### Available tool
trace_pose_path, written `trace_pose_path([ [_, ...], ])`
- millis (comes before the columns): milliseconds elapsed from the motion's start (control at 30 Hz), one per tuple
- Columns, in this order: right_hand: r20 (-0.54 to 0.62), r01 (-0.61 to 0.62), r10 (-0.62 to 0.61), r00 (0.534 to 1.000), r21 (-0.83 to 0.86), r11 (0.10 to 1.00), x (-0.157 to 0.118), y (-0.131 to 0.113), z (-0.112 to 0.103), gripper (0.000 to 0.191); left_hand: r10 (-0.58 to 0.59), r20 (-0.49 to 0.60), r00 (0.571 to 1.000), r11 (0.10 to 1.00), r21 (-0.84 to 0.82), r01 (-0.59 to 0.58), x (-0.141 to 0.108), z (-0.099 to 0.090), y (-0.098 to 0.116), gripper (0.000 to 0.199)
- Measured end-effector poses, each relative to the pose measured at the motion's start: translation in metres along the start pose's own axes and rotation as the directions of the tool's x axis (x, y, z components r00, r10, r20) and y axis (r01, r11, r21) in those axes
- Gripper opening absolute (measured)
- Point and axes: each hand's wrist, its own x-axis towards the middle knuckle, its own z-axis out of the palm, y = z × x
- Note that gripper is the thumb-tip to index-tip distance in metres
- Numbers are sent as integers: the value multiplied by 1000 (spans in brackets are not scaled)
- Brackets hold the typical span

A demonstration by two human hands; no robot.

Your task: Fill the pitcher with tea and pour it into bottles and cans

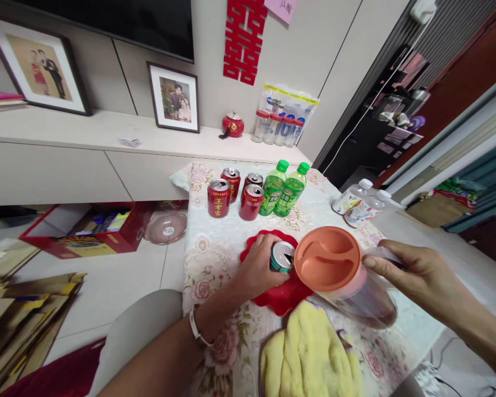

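My left hand (pixel 261 263) is wrapped round a dark green drink can (pixel 284 255) with an opened top, above a red scalloped tray (pixel 281 298). Beside the can, a clear pitcher (pixel 364 300) with an orange lid (pixel 326 258) leans toward it; dark liquid lies low inside. The fingers of my right hand (pixel 409 270) close round the pitcher's handle. The can's rim is very near the lid's edge; whether they touch I cannot tell. A folded yellow towel (pixel 312 353) lies on the table in front of the tray.
Several red cans (pixel 219 198) and two green-capped bottles (pixel 290 190) stand at the back of the flowered tablecloth (pixel 206 264). Two white-capped bottles (pixel 361 204) are at the right edge. A red cardboard box (pixel 107 242) sits on the floor at left.
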Motion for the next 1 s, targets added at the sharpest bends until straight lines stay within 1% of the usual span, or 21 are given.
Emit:
trace_pose_path([
  [267, 11, -50, 49, 999, 22, 999, -1, 1, 0, 72, -4, 7, 1000, 1000, 7, 4, -1, 0, 0, 54],
  [1000, 17, -65, 65, 998, 3, 998, -2, 4, 0, 74, -12, 20, 1000, 1000, -6, 13, 0, 0, 0, 54],
])
